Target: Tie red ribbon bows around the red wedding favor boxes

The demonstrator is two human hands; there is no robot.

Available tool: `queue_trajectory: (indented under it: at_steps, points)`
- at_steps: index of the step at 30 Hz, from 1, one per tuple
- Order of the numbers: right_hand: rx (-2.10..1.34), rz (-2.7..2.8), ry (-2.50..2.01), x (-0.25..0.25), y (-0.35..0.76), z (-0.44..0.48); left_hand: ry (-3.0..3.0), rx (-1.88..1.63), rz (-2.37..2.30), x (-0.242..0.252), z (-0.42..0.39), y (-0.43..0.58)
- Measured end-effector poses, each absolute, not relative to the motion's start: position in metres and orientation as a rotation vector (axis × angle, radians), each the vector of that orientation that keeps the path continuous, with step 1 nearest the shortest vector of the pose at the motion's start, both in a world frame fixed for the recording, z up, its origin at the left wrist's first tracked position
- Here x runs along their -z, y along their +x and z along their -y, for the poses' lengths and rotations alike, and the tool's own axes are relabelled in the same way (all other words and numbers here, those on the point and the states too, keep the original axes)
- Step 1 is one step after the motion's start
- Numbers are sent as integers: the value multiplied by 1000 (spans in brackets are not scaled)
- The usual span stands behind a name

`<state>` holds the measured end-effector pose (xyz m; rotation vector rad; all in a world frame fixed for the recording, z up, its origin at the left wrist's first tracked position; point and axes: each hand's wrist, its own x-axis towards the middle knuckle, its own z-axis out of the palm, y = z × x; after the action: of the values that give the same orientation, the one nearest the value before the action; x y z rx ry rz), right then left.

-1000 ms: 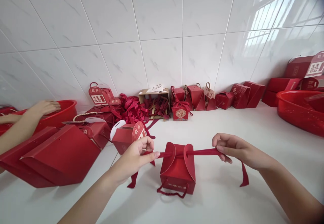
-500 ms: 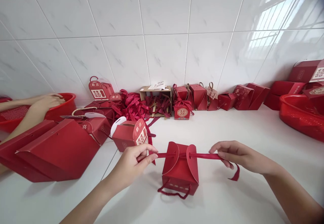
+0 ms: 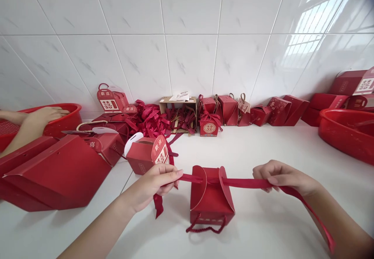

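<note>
A small red gift box (image 3: 210, 202) with two rounded top flaps and a rope handle stands on the white counter (image 3: 263, 227) in front of me. A red ribbon (image 3: 242, 182) runs through the slots in its flaps. My left hand (image 3: 154, 185) pinches the ribbon just left of the box, with a short end dangling below. My right hand (image 3: 282, 176) is closed on the ribbon to the right of the box, and a long tail trails down over my forearm.
Another person's hand (image 3: 43, 115) rests on a red basin (image 3: 62, 118) at far left. Large red boxes (image 3: 58, 173) lie at left. A tagged box (image 3: 146, 157), a ribbon pile (image 3: 152, 120), a cardboard box (image 3: 177, 112), finished boxes (image 3: 230, 110) and a red basket (image 3: 347, 134) line the wall.
My right hand has slid to the right along the ribbon, so its tail now hangs much longer over my forearm. My left hand has kept its pinch. The view has shifted slightly.
</note>
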<state>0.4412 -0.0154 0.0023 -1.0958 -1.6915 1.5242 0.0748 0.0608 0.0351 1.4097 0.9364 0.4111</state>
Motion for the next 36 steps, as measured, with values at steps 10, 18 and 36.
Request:
queue_trajectory:
  at_steps: [10,18,36]
  points:
    - [-1725,1860,-1509,18,437,3,1425,-226,-929,1,-70,79]
    - [-977,1832,-1685,-10,438,32,1968,-644,-1370,-1,-36,60]
    - [-1087,882,-1182,12,349,58,1059,-1183,-860,-22,-15,97]
